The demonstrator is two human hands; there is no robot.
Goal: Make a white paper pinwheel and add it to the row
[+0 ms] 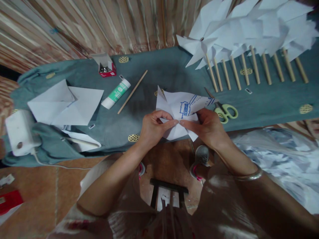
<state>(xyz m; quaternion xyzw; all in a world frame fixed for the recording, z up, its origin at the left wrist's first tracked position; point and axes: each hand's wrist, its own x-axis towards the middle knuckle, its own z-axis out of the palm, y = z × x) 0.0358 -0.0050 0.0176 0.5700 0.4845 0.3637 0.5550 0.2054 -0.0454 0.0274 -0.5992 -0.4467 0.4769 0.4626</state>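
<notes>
A paper pinwheel (174,99), white with a blue printed drawing on one part, is held between my hands at the table's near edge. My left hand (156,127) pinches it close to the middle with thumb and fingers. From the other side, my right hand (209,127) grips it, its thumb tip pressed at the centre beside the left thumb. The fingers of the right hand are partly hidden behind the paper. Green-handled scissors (225,112) lie just beyond the right hand. A bare wooden stick (132,92) and a glue stick (116,94) lie to the left.
Several finished pinwheels (231,33) on wooden sticks lie at the back right. A red box of small metal pieces (107,69), white paper sheets (84,103) and a white power strip (20,131) sit on the left. A plastic bag (279,159) is at the right, below the table.
</notes>
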